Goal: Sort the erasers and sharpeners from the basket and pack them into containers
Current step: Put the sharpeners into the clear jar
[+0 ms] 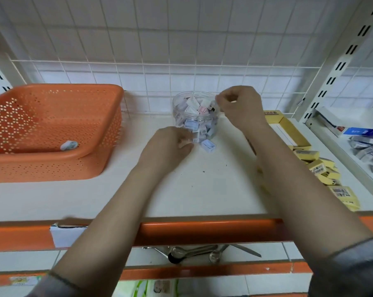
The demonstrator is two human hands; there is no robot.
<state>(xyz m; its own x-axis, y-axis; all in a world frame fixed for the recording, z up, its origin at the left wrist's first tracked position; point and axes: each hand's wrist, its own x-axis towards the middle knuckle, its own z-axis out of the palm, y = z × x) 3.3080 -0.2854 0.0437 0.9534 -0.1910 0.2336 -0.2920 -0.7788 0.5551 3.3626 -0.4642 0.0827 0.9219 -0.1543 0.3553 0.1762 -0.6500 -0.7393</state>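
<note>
A clear round jar (pixel 195 116) stands on the white shelf, heaped to its rim with small pastel sharpeners. My right hand (pixel 238 107) hovers at the jar's right rim, fingertips pinched together; what they pinch is too small to tell. My left hand (pixel 168 144) rests on the shelf at the jar's lower left, fingers curled against its wall. One pale blue sharpener (pixel 209 145) lies loose on the shelf just in front of the jar. The orange perforated basket (pixel 52 166) sits at the left with a single wrapped eraser (pixel 68 145) inside.
Yellow boxed erasers (pixel 325 170) lie in a pile along the shelf's right side beside an open yellow carton (pixel 288 129). A neighbouring shelf at the far right holds grey wrapped items (pixel 367 151). Metal spoons and scissors (pixel 202 252) lie on the lower shelf.
</note>
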